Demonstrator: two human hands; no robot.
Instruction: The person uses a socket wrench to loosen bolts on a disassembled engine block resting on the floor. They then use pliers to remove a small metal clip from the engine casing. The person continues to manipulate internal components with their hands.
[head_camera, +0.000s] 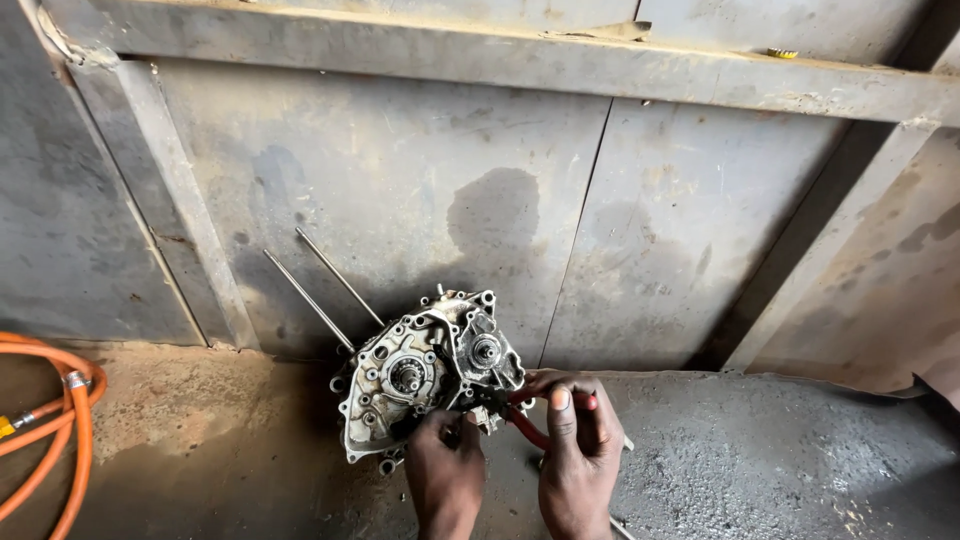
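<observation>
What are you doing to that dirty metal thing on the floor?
A person works on a grimy engine crankcase that stands on the concrete floor by a metal wall. The left hand steadies its lower edge. The right hand grips red-handled pliers against it. Two long studs stick out. An orange hose lies at the left.

The engine case is standing close before the metal wall, so little room is remaining behind it. Two thin rods are sticking up-left from the engine case and blocking that side. Left of the engine case, bare floor is lying open until the orange hose. Right of it, the grey floor is staying free.
</observation>
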